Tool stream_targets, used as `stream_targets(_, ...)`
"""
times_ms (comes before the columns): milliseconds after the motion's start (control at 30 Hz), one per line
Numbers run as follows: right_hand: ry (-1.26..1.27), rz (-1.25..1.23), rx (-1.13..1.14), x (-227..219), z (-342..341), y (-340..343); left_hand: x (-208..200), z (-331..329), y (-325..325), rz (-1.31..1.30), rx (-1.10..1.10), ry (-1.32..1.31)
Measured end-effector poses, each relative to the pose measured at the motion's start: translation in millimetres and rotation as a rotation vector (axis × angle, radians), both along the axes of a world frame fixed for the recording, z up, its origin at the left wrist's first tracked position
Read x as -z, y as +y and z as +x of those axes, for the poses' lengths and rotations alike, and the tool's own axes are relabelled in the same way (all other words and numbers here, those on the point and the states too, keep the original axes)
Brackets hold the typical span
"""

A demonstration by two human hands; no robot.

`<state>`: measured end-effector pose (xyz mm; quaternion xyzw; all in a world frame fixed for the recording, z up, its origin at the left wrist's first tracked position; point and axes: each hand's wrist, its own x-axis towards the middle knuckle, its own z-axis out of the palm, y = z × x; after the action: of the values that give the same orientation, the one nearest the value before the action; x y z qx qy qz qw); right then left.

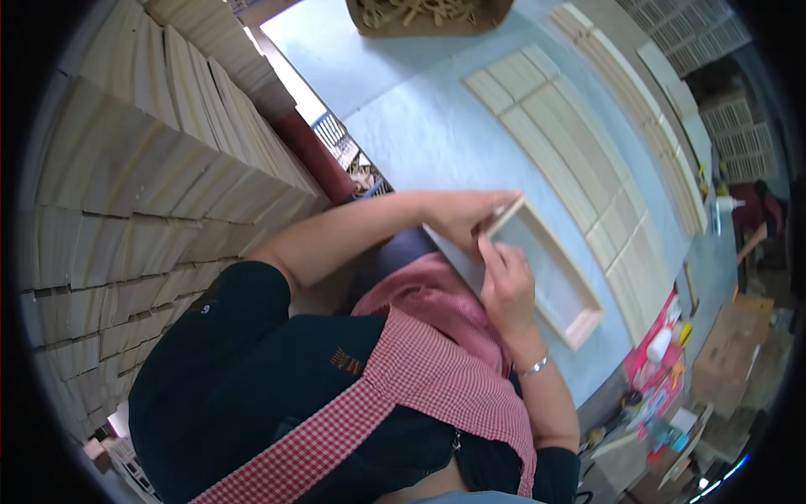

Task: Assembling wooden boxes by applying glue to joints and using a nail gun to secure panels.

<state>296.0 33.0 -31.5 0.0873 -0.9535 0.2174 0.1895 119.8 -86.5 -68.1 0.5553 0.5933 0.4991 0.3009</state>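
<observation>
A shallow rectangular frame of pale wood [561,258] is held at the near edge of the table [395,126], its long sides slanting toward the lower right. My left hand [464,217] is closed round its upper-left end, fingers at the corner. Bent fingers of my right hand [510,290] press at the same end, on the nearer side. Their tips meet close to my left hand, and whether they pinch something small cannot be made out. Beyond the frame, flat pale wood panels [564,139] lie on the table in a long row.
Tall stacks of wooden boards [126,126] rise at my left. A brown bin [432,30] of wood strips stands at the far edge. Long wooden pieces [642,105] line the far right. A cardboard box [730,353] and a white bottle [660,345] sit among clutter, lower right.
</observation>
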Motion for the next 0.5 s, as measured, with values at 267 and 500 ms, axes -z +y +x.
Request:
stream_targets(267,-0.124,-0.033,-0.040,-43,-62,7,23,1,4,0.249,0.019,0.096)
stream_targets(500,0.069,0.036,-0.155,-43,-366,24,15,8,1,0.061,-0.028,-0.052)
